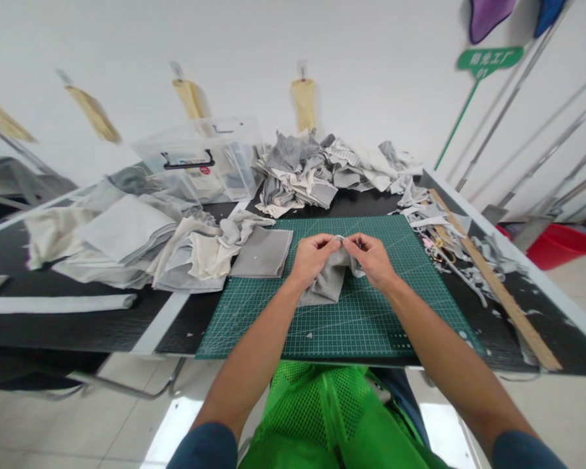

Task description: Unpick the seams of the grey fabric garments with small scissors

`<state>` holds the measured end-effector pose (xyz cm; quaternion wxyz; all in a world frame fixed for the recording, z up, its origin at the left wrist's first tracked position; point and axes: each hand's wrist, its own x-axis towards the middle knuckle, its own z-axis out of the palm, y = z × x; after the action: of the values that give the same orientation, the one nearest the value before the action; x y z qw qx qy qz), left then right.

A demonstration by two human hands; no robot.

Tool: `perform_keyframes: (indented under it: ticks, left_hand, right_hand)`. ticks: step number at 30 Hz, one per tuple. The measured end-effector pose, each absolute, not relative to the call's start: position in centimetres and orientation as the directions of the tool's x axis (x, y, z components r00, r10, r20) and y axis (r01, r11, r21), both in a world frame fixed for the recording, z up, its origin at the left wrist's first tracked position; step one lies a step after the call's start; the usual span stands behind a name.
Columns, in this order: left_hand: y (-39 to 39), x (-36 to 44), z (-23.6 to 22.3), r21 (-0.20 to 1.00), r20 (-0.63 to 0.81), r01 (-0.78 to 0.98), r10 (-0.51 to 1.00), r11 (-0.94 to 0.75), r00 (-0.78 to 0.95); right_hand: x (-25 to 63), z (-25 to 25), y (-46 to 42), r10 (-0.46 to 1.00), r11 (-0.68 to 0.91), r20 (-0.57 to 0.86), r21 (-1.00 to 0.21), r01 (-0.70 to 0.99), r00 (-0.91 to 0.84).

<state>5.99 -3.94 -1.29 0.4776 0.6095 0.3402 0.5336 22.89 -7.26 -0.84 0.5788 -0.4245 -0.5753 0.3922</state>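
Note:
A piece of grey fabric [328, 281] hangs from both of my hands over the green cutting mat [371, 319], its lower end lying on the mat. My left hand [313, 259] pinches its upper edge between thumb and finger. Close beside it, my right hand [371, 258] pinches the same edge, and the thumbs nearly meet. To the left of my hands, a stack of folded grey cloth [262, 253] overlaps the mat's corner.
Heaped fabric [127, 228] covers the table's left side, in front of a clear plastic box [195, 163]. More grey and white scraps [297, 172] are piled at the back. Along the right lie a wooden ruler [498, 286] and cloth trimmings. A rolled white tube [58, 303] lies far left.

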Motion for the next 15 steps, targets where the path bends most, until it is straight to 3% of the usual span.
perform_keyframes:
  ticks: [9,15]
  left_hand:
    - [-3.92,6.08,-1.22,0.945,0.316,-0.155,0.929,-0.289,0.192]
    - [-4.17,6.21,-1.15,0.947,0.319,-0.088,0.932,-0.308,0.17]
  right_hand:
    - [22.63,-0.63,-7.48,0.887,0.448,0.462,-0.854,0.263,-0.009]
    - [22.38,-0.39,-7.63,0.885,0.445,0.466,-0.855,0.267,0.018]
